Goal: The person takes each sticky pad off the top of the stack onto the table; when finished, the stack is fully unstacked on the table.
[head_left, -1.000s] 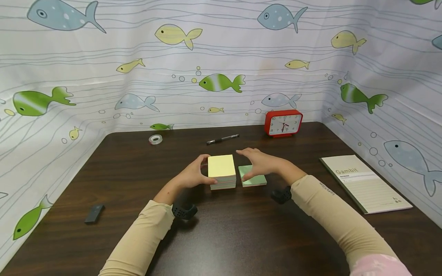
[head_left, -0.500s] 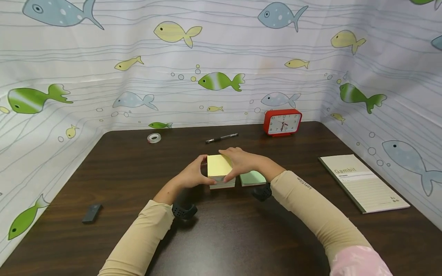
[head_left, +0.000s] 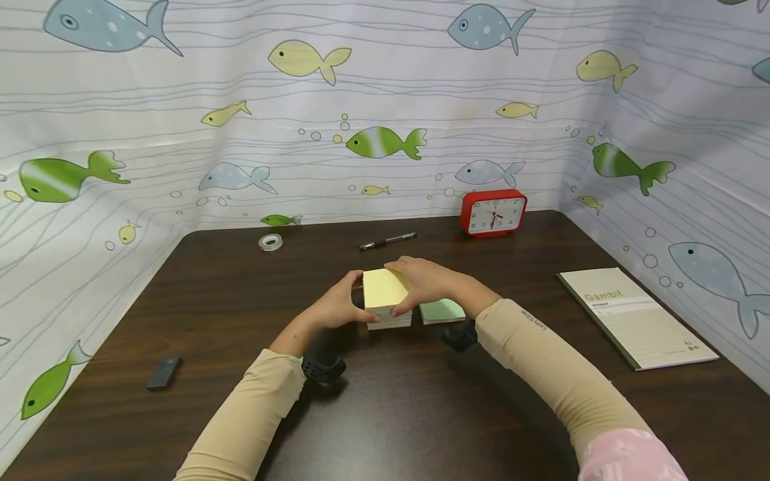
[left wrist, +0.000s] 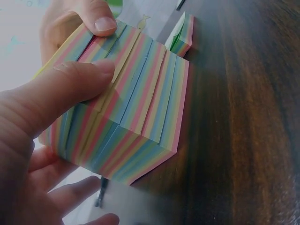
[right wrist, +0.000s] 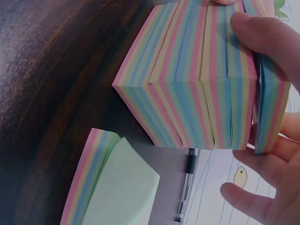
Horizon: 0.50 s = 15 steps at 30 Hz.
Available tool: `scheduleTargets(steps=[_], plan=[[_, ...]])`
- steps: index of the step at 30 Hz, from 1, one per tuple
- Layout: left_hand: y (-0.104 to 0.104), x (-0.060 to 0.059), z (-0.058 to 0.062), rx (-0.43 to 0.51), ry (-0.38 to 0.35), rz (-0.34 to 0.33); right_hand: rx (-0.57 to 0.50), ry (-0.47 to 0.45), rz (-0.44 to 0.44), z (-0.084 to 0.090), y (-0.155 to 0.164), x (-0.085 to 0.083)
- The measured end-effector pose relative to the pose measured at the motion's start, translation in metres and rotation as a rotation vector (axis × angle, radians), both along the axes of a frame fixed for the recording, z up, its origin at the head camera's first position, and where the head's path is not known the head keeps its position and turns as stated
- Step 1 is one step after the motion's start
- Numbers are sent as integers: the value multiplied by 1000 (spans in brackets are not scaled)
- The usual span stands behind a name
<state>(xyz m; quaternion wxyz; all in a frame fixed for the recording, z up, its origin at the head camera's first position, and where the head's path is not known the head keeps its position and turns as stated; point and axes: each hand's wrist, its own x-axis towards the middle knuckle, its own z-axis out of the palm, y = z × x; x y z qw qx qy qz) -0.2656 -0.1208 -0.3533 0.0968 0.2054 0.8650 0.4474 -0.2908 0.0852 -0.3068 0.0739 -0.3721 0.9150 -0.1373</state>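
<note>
A stack of sticky note pads (head_left: 382,288) with striped sides and a yellow top stands mid-table. My left hand (head_left: 334,304) grips it from the left, thumb on the near face and fingers around the far side. From the right, my right hand (head_left: 428,284) holds the upper part, its thumb (right wrist: 262,35) on the near face close to the other thumb (left wrist: 79,77). In the right wrist view a dark gap shows under the top pad (right wrist: 273,108). Beside the stack on the right lies a thinner sticky note pad with a green top (head_left: 442,310), partly behind the right wrist.
Behind the stack lie a pen (head_left: 388,241) and a roll of tape (head_left: 271,242). A red alarm clock (head_left: 493,213) stands at the back right. On the right lies a notebook (head_left: 637,321); a small dark block (head_left: 164,373) is at left. Fish-print curtains border the table.
My right hand has moved left from above the green pad and taken hold of the stack's right side. My left hand has kept its grip on the stack.
</note>
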Motion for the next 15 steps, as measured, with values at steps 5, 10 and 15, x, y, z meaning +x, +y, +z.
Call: scheduleTargets(steps=[5, 10, 15], plan=[[2, 2, 1, -18, 12, 24, -59, 23, -4, 2, 7, 2], [2, 1, 2, -38, 19, 45, -80, 28, -19, 6, 13, 3], [3, 2, 2, -33, 12, 48, -75, 12, -42, 8, 20, 5]])
